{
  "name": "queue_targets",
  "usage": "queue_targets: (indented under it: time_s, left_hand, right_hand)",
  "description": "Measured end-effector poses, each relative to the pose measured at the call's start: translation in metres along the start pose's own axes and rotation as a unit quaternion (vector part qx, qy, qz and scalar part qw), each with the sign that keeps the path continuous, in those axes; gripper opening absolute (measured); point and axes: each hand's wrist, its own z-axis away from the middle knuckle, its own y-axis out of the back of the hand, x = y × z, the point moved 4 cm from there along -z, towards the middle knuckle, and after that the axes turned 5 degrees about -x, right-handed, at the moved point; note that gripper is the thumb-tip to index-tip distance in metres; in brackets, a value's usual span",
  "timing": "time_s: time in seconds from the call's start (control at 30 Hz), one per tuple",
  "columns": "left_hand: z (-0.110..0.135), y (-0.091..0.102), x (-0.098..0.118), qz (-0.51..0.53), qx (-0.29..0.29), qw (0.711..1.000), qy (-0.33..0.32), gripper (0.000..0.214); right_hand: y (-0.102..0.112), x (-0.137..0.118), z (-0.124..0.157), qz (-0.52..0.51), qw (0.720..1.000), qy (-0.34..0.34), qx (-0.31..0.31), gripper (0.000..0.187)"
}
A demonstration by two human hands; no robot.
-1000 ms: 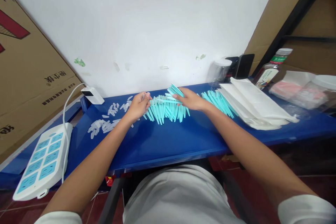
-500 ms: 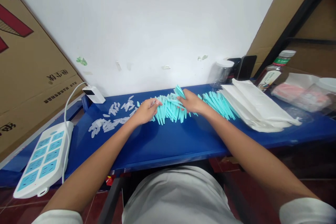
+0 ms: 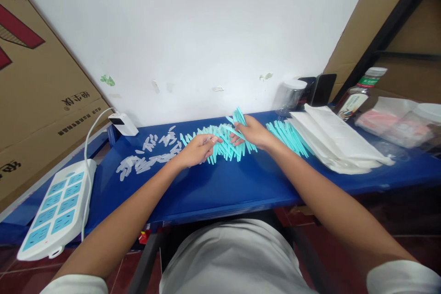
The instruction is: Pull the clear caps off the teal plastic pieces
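Observation:
My right hand (image 3: pixel 253 132) is closed around a bundle of slim turquoise plastic sticks (image 3: pixel 238 115), shaped like eyebrow razors. Their tips fan out above its thumb. Over the middle pile of the same turquoise sticks (image 3: pixel 225 150), my left hand (image 3: pixel 200 149) has thumb and forefinger pinched together; whatever may be between them is too small to make out. Several translucent whitish pieces (image 3: pixel 146 164), flat and narrow, lie scattered to the left. To the right of my right hand is a neater row of turquoise sticks (image 3: pixel 287 137).
Everything lies on a blue table (image 3: pixel 220 193) against a white wall. White flat pouches (image 3: pixel 341 140) are stacked at right, near a clear jar (image 3: pixel 292 96), a bottle (image 3: pixel 360 92) and bagged pink items (image 3: pixel 392 124). A power strip (image 3: pixel 58 209) and a white device (image 3: pixel 124 124) stand left.
My left hand has shifted right, closer to my right hand. The bundle in my right hand has risen slightly and its sticks are more spread.

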Motion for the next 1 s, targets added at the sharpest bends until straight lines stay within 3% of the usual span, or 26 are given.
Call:
queue_targets:
  time_s: [0.1, 0.23, 0.37, 0.63, 1.0]
  left_hand:
    - [-0.001, -0.006, 0.003, 0.067, 0.007, 0.998, 0.003, 0.053]
    - [-0.004, -0.010, 0.005, 0.084, 0.050, 0.995, -0.011, 0.041]
    - [-0.006, -0.012, 0.003, 0.114, 0.080, 0.990, -0.027, 0.040]
    - [-0.005, -0.012, 0.001, 0.128, 0.109, 0.986, -0.008, 0.041]
    - [-0.006, -0.015, 0.003, 0.143, 0.083, 0.986, -0.020, 0.042]
  right_hand:
    - [-0.007, -0.003, 0.001, -0.061, 0.997, 0.034, -0.018, 0.013]
    - [-0.023, -0.004, 0.007, -0.082, 0.992, 0.042, -0.091, 0.021]
    - [-0.037, -0.002, 0.011, -0.099, 0.985, 0.043, -0.137, 0.015]
    - [-0.045, 0.001, 0.014, -0.092, 0.972, 0.037, -0.212, 0.019]
    - [-0.043, -0.002, 0.018, -0.077, 0.972, 0.049, -0.216, 0.040]
